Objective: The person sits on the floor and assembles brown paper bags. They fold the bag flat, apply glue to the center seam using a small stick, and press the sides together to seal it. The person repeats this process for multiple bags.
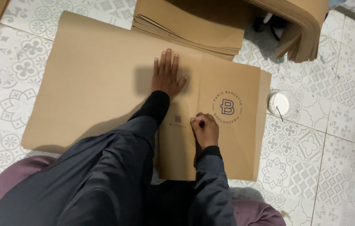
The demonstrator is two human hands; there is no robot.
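I'm watching the left hand (167, 75) pressing flat, palm down, fingers spread and released, on the large brown paper sheet (102, 83) that is lying across the floor. It is grasping nothing, just weighing the paper down near the middle of its far half. The right hand (204, 129) is curling into a loose fist, fingertips tucked and pinching down on the paper along a vertical fold line; I can't tell whether it is holding a small tool or only the paper edge. That hand is sitting on the folded flap (227, 138), the right-hand part of the sheet, which is bearing a round dark-blue printed emblem (227, 107) just beyond the knuckles and a small square code mark (178, 119) between the two wrists.

Moving outward, a stack of brown paper sheets (194, 25) is resting at the far edge, overlapping the worked sheet's top. Further right, another thick pile of brown paper (303, 25) is drooping over something, its edges fanning downward.

Just beside the flap's right edge, a small clear round container (281, 104) is standing on the patterned tile floor (336, 125), holding something white, with a thin stick leaning in it.
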